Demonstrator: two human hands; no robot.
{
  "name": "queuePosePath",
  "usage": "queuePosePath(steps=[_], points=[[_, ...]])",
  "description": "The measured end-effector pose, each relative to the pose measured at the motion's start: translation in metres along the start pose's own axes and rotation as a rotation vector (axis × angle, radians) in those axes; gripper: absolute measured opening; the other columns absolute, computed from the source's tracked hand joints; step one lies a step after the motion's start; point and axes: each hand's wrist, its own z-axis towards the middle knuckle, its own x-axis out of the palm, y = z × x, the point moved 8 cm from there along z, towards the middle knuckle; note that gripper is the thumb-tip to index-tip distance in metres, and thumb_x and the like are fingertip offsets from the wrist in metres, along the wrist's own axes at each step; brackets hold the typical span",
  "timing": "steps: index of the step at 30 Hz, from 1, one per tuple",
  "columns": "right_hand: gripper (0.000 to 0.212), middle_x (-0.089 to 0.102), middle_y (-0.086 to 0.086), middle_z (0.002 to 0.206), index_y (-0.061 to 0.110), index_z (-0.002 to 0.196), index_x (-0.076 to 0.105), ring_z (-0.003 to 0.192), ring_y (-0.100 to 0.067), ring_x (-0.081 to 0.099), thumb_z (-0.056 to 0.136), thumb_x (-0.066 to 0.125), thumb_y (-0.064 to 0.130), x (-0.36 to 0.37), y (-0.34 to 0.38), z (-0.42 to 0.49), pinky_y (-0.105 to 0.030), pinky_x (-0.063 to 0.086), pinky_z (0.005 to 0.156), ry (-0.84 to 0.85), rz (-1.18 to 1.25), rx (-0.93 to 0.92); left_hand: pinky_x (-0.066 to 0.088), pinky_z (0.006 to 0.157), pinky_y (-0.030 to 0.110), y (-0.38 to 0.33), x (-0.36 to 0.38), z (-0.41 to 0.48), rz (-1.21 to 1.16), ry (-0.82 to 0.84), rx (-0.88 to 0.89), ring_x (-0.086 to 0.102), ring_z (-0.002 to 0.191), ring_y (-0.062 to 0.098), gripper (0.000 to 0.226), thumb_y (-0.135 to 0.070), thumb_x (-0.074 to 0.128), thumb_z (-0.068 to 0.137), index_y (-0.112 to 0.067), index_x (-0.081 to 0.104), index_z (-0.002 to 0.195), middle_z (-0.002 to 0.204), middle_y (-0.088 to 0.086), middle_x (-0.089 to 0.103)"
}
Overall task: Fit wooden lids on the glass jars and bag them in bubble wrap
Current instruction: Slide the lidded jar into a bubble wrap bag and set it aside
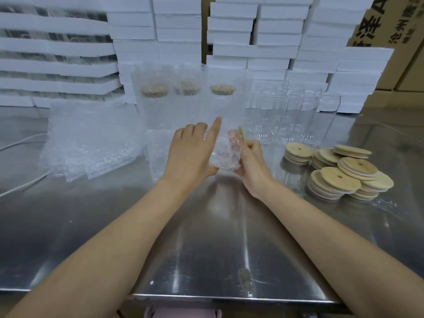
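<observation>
Head view. Nearest you, the steel table point(229, 260) runs across the lower frame, with both forearms reaching up to frame centre.

Centre: your left hand point(192, 152) lies on the left side of a bubble-wrap bag point(226, 157). Its index finger is straight and points up, and its other fingers curl over the wrap. Your right hand point(250, 166) grips the bag's right side from below, with fingertips showing pink through the wrap. A wooden lid point(242, 134) stands edge-on at the bag's upper right, against that hand. You cannot make out any glass inside the bag.

Right of the hands: the lid stacks point(339, 173), several leaning. Left of the hands: the flat spare bags point(91, 143), and a white cable point(18, 143) at the left edge.

Farther back: bare glass jars point(296, 115) at right centre, and three bagged jars point(188, 99), lidded and upright, just above your hands.

Top of frame: stacked white foam boxes point(179, 31), with a cardboard carton point(390, 31) at upper right.
</observation>
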Motion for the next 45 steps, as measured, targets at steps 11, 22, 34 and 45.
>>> queuePosePath(steps=[11,22,34,45], points=[[0.036,0.057,-0.009,0.133,0.013,0.121,0.052,0.118,-0.018,0.061,0.095,0.056,0.038,0.021,0.015,-0.007,-0.034,0.050,0.097,0.253,0.035,-0.046,0.042,0.088,0.041,0.017,-0.010,0.003,-0.247,-0.149,-0.099,0.051,0.113,0.032,0.108,-0.048,0.078,0.066,-0.014,0.022,0.152,0.130,0.012,0.054],[0.018,0.058,0.019,0.079,0.026,0.078,0.055,0.088,-0.003,0.053,0.089,0.068,0.019,0.007,0.083,-0.028,-0.017,0.040,0.083,0.085,-0.506,-0.705,0.032,0.101,0.012,0.033,-0.007,-0.001,-0.951,-0.192,-0.321,0.037,0.133,-0.002,0.125,-0.069,0.079,0.057,-0.034,0.006,0.152,0.151,-0.015,0.035],[0.025,0.051,0.005,0.105,0.031,0.116,0.053,0.105,-0.013,0.054,0.091,0.059,0.033,-0.024,0.113,-0.027,-0.037,0.047,0.100,-0.091,-0.074,-0.716,0.039,0.076,-0.002,0.033,0.012,0.006,-1.388,-0.011,-0.430,0.050,0.090,-0.029,0.079,-0.019,0.083,0.075,-0.023,0.023,0.127,0.111,-0.022,0.047],[0.079,0.065,0.007,0.124,0.030,0.127,0.047,0.119,-0.016,0.061,0.061,0.086,0.052,0.022,0.034,-0.013,-0.042,0.050,0.098,0.453,-0.279,-0.249,0.056,0.061,0.025,0.018,0.018,0.001,-1.829,0.264,-0.461,0.072,0.076,0.018,0.047,-0.034,0.035,0.094,-0.021,0.078,0.083,0.085,0.005,0.075]])
